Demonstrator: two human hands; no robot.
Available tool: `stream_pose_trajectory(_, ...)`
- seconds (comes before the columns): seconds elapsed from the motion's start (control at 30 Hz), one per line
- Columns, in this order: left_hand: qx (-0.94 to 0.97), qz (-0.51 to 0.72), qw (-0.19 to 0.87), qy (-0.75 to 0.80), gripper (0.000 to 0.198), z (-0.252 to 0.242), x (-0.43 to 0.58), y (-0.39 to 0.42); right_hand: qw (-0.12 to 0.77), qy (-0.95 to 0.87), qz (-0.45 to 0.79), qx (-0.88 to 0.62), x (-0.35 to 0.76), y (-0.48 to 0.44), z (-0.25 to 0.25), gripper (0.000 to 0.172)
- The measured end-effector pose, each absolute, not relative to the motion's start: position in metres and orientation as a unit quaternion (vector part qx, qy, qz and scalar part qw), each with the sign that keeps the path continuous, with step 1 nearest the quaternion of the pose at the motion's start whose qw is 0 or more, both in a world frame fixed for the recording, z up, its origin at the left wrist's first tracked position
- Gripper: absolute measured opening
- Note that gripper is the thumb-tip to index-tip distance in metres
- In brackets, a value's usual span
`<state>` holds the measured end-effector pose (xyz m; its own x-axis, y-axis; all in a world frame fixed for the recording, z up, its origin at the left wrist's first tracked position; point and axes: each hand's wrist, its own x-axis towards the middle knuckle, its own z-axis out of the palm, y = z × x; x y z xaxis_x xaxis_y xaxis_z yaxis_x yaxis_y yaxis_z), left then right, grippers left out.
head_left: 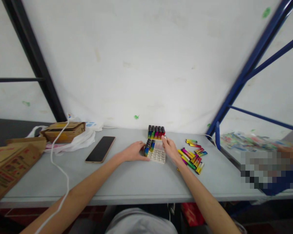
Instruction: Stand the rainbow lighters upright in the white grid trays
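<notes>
Both hands at the white tray (158, 156) of rainbow lighters (149, 147).
Left hand (134, 151) lies open against it; right hand (170, 148) grip can't be told. Far block (156, 132) five across; carton (5, 169) print unreadable.

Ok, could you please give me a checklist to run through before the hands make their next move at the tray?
1. Tray steadied: ok, the left hand rests against the left edge of the white tray.
2. Free slots: ok, the standing lighters fill only the tray's rear left corner.
3. Lighter in the right hand: cannot tell, its fingertips show too small.
4. Supply: ok, the loose lighters lie on the table just beside the right hand.
5. Clearance: ok, the phone lies apart, to the left.
</notes>
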<state>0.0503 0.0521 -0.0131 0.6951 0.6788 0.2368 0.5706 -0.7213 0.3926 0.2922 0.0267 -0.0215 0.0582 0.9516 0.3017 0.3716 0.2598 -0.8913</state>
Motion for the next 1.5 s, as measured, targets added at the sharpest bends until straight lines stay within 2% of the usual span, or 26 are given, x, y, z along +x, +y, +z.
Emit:
stream_pose_trajectory(0.1, 0.910, 0.187, 0.145, 0.342, 0.067, -0.013, 0.050, 0.052, 0.485, -0.617, 0.220, -0.580, 0.294, 0.026, -0.019, 0.056)
stream_pose_trajectory(0.2, 0.910, 0.182, 0.140, 0.346, 0.067, -0.014, 0.050, 0.053, 0.472, -0.618, 0.188, -0.600, 0.292, 0.025, -0.018, 0.050)
stream_pose_trajectory(0.33, 0.909, 0.183, 0.139, 0.347, 0.067, -0.014, 0.050, 0.053, 0.456, -0.636, 0.185, -0.594, 0.287, 0.024, -0.019, 0.040)
stream_pose_trajectory(0.53, 0.907, 0.195, 0.144, 0.344, 0.065, -0.015, 0.050, 0.053, 0.457, -0.665, 0.187, -0.561, 0.285, 0.018, -0.014, 0.048)
stream_pose_trajectory(0.67, 0.909, 0.190, 0.145, 0.342, 0.066, -0.014, 0.050, 0.052, 0.435, -0.720, 0.200, -0.502, 0.287, 0.012, -0.008, 0.041)
stream_pose_trajectory(0.87, 0.908, 0.183, 0.135, 0.353, 0.066, -0.012, 0.050, 0.050, 0.392, -0.797, 0.055, -0.456, 0.287, 0.009, -0.003, 0.042)
stream_pose_trajectory(0.97, 0.909, 0.179, 0.135, 0.351, 0.067, -0.011, 0.051, 0.050, 0.366, -0.794, 0.088, -0.477, 0.287, 0.007, -0.002, 0.045)
stream_pose_trajectory(1.13, 0.910, 0.176, 0.132, 0.350, 0.067, -0.012, 0.051, 0.050, 0.377, -0.779, 0.143, -0.481, 0.285, 0.006, -0.003, 0.046)
stream_pose_trajectory(1.3, 0.910, 0.183, 0.135, 0.348, 0.067, -0.014, 0.051, 0.052, 0.296, -0.823, 0.119, -0.470, 0.281, 0.009, -0.007, 0.043)
stream_pose_trajectory(1.5, 0.910, 0.172, 0.140, 0.351, 0.067, -0.012, 0.051, 0.051, 0.258, -0.829, 0.064, -0.491, 0.280, 0.006, -0.002, 0.043)
